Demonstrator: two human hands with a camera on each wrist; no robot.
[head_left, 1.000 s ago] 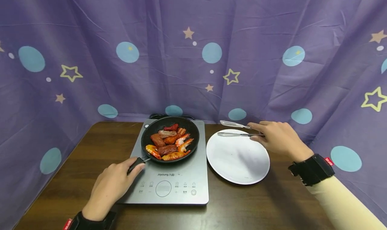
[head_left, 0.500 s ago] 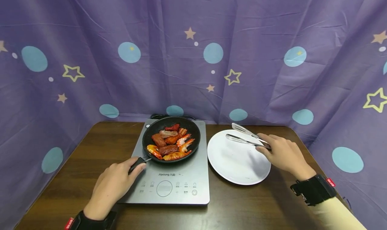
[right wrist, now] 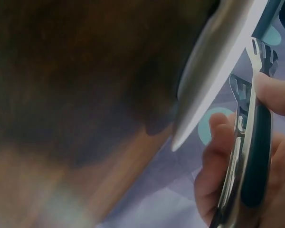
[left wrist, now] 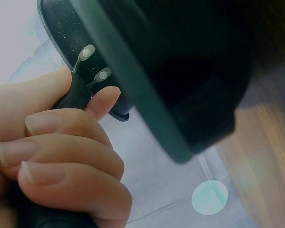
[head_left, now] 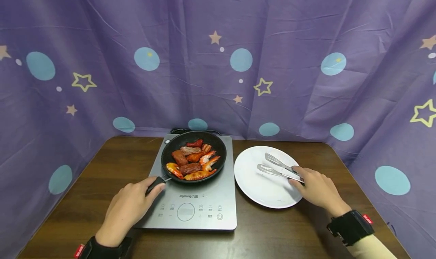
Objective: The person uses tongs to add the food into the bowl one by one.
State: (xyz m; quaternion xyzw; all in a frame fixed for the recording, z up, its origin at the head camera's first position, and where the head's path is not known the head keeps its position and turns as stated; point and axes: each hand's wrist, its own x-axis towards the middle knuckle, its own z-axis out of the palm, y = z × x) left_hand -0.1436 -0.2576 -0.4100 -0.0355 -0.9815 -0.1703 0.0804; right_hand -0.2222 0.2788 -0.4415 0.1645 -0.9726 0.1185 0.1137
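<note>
My left hand (head_left: 131, 202) grips the black handle (head_left: 155, 185) of a frying pan (head_left: 218, 166), fingers curled round it in the left wrist view. The pan sits on a silver induction cooker (head_left: 204, 223). Inside it lie browned meat pieces (head_left: 190, 169), a drumstick-like piece (head_left: 195, 157), a wing-like piece (head_left: 197, 175) and shrimp (head_left: 173, 170). My right hand (head_left: 318, 187) holds metal tongs (head_left: 277, 168) with dark grips, thumb on one arm and fingers on the other, seen too in the right wrist view. The tongs' slotted tips are apart over a white plate (head_left: 262, 194), nothing between them.
The wooden table (head_left: 272, 232) carries cooker and plate side by side, the plate on the right. A black cable (head_left: 178, 131) lies behind the cooker. A purple curtain (head_left: 190, 62) with stars and dots hangs close behind the table's far edge.
My right hand has drawn the tongs back toward me and a little right, lower over the plate. The tips are closer together than before. My left hand stays on the pan handle.
</note>
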